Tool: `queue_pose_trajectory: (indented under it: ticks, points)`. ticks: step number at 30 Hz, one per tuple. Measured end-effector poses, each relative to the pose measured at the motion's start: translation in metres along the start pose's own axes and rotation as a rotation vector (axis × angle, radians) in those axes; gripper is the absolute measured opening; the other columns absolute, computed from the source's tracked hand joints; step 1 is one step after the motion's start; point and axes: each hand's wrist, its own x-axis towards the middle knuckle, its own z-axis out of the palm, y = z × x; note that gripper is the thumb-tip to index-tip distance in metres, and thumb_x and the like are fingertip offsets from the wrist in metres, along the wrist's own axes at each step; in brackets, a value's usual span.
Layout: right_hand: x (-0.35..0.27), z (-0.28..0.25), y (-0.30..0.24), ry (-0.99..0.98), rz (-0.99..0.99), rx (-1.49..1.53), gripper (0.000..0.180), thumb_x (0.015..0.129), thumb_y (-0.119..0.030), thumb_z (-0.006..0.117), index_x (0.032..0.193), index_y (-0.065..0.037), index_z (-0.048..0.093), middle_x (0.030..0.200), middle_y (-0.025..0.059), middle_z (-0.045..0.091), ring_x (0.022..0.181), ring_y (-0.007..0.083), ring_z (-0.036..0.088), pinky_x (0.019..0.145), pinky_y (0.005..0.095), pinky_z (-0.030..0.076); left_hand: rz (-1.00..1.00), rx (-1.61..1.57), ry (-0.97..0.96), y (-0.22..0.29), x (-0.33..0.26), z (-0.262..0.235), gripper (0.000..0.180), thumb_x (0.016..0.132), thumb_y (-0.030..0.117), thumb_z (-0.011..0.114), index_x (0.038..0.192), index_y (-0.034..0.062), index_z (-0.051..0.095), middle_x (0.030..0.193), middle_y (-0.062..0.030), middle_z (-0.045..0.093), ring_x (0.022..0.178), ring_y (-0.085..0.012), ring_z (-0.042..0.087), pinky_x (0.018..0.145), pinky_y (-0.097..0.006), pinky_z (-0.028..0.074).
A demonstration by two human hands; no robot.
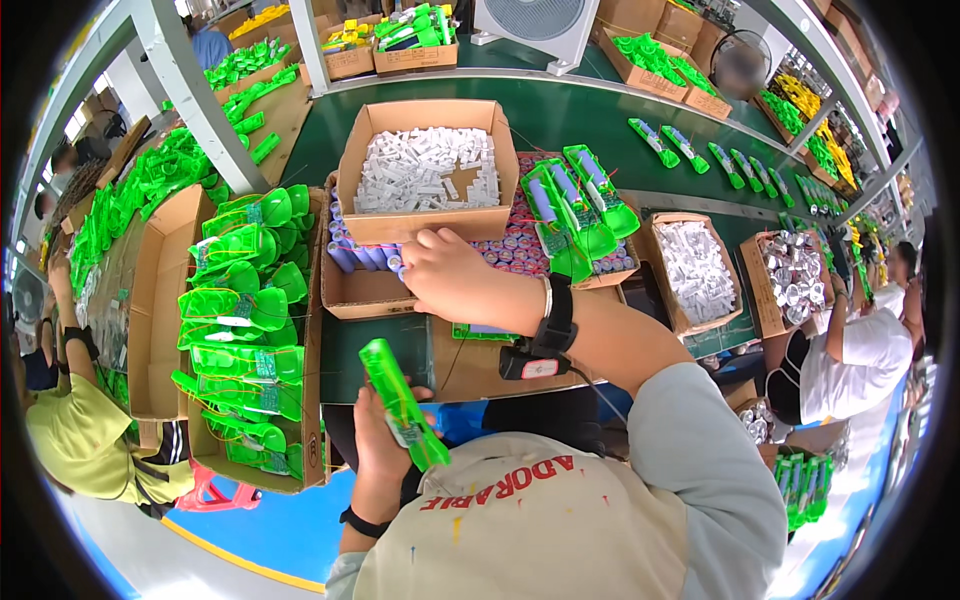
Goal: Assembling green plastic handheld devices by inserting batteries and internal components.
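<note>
My left hand (380,440) grips a green plastic shell (395,395), held upright and tilted, with a small circuit board near its lower end. My right hand (450,280) reaches over the carton of purple battery cells (368,258). Its fingers are bent closed at the row's edge, against a battery cell (401,272); the fingertips are partly hidden. Just beyond that hand, a carton (425,225) of small white plastic pieces sits on top of the cells. Several green shells fitted with purple cells (570,205) lie on the cells to the right.
On my left stands a carton (312,440) of green shells with boards and wires. To my right are a carton of white pieces (695,270) and a box of silvery parts (795,270). A green conveyor (420,90) carries filled shells. Other people (850,350) work at both sides.
</note>
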Motion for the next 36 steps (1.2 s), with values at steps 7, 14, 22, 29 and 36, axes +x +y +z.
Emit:
queue_pose_trajectory:
  ticks: [7,14,22,29,36]
  points:
    - [0.011,-0.019,0.015,-0.236,0.062,0.264,0.017,0.066,-0.017,0.065,0.080,-0.007,0.062,0.073,0.0114,0.059,0.073,0.0304,0.058,0.066,0.0412,0.045,-0.267,0.191,-0.197,-0.014,-0.023,0.018,0.046,0.090,0.041,0.034,0.117,0.0059,0.042,0.103,-0.0111,0.053,0.076,-0.0203,0.056,0.057,-0.036,0.051]
    - [-0.006,-0.068,0.025,0.095,0.631,1.198,0.014,0.082,-0.011,0.055,0.093,-0.002,0.056,0.081,0.0062,0.060,0.076,0.0157,0.058,0.070,0.0286,0.047,-0.186,0.047,-0.373,-0.010,-0.020,0.011,0.049,0.090,0.039,0.038,0.127,0.0077,0.029,0.114,-0.0086,0.045,0.086,-0.0197,0.053,0.072,-0.036,0.049]
    - [-0.058,-0.063,-0.004,0.562,0.624,2.274,0.019,0.077,-0.001,0.051,0.095,0.000,0.047,0.090,0.0100,0.055,0.083,0.0199,0.055,0.078,0.0313,0.047,0.109,0.177,-0.252,0.002,-0.017,0.022,0.058,0.086,0.048,0.043,0.126,0.0071,0.030,0.108,-0.0081,0.048,0.083,-0.0188,0.052,0.069,-0.034,0.048]
    - [-0.065,-0.030,-0.051,0.165,0.743,1.611,0.023,0.086,-0.026,0.052,0.082,-0.004,0.056,0.065,0.0006,0.050,0.063,0.0086,0.046,0.058,0.0220,0.036,0.477,0.408,-0.318,0.008,-0.010,0.045,0.050,0.092,0.038,0.034,0.127,0.0032,0.029,0.106,-0.0110,0.049,0.085,-0.0159,0.052,0.071,-0.029,0.046]
    - [-0.049,-0.041,-0.060,0.189,0.658,1.534,0.019,0.085,-0.020,0.056,0.087,-0.002,0.059,0.069,0.0002,0.053,0.065,0.0070,0.047,0.057,0.0240,0.039,0.624,0.510,-0.208,0.006,0.005,0.048,0.043,0.094,0.025,0.035,0.129,0.0012,0.027,0.110,-0.0083,0.046,0.092,-0.0137,0.048,0.077,-0.027,0.043]
